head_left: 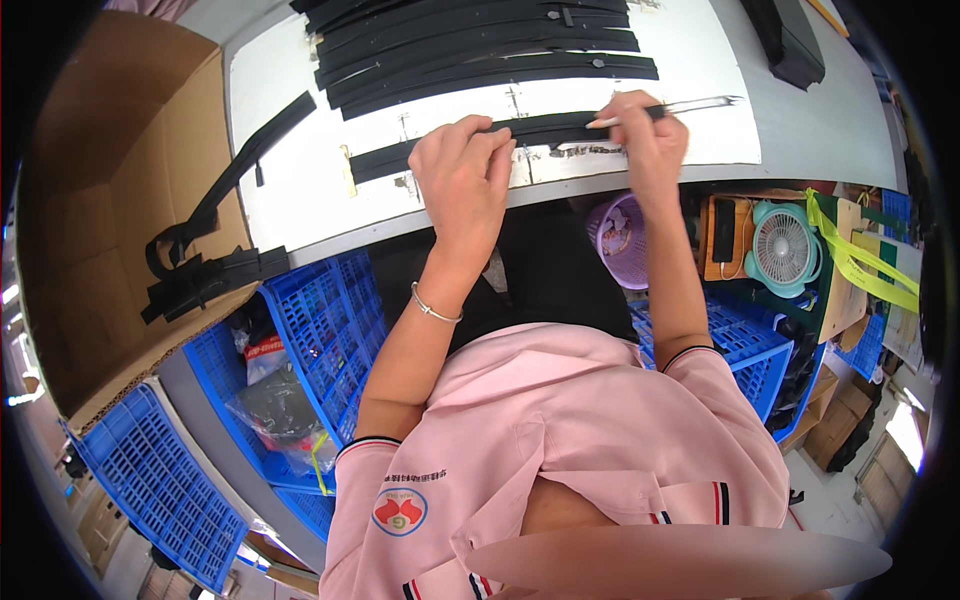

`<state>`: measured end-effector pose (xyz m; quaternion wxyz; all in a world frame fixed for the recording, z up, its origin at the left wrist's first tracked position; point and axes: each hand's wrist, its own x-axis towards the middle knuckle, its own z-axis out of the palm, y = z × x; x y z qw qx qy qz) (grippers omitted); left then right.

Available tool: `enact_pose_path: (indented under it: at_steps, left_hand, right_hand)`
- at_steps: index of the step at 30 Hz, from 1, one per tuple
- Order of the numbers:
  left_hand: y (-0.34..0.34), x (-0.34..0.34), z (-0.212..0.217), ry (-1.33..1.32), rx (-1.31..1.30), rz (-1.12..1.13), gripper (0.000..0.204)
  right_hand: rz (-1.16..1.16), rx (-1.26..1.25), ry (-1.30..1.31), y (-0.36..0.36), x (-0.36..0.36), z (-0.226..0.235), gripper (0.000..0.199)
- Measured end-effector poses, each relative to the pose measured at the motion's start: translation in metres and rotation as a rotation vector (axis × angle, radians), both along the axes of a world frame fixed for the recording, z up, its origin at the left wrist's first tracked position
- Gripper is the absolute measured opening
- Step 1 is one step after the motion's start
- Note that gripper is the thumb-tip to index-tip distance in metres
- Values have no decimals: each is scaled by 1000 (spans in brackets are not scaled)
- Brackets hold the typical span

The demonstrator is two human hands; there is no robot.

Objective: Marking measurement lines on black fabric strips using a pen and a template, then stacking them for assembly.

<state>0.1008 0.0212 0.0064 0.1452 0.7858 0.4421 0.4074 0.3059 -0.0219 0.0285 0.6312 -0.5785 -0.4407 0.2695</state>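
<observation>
A long black strip (545, 128) lies across the white board (290, 205) near the table's front edge. My left hand (462, 180) rests on its left half, fingers bent and pressed down on the strip with the thumb alongside. In my right hand (650, 145) is a slim pen-like tool (603, 123); its pale tip points left at the strip's right part. A shiny forked metal end (705, 103) sticks out to the right of the same hand; whether it belongs to the tool is unclear. Beyond my hands lie several more black strips (480, 50) side by side.
At the left stands a cardboard box (130, 190), black strips (215, 275) hanging over its edge. A black bundle (790, 45) sits at the table's far right. Below are blue crates (325, 330), a purple basket (605, 265) and a teal fan (783, 248).
</observation>
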Motion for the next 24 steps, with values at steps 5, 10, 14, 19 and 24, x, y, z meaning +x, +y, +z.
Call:
enact_pose_path:
  at_steps: [5,10,14,19,24]
  left_hand:
    - [-1,2,4,24,-5,-4,12]
    - [-3,24,7,0,-3,-31,14]
    - [-8,70,10,-99,-15,-198,15]
    - [-3,95,1,-89,7,-276,12]
    - [-5,98,-1,-74,-2,-267,12]
  right_hand:
    - [-99,-145,-176,-8,46,-10,26]
    - [-59,-174,-192,-6,48,-11,27]
    - [-76,-152,-220,-5,48,-13,25]
    - [-42,-169,-180,-4,47,-15,25]
    - [-51,-179,-261,-5,46,-9,25]
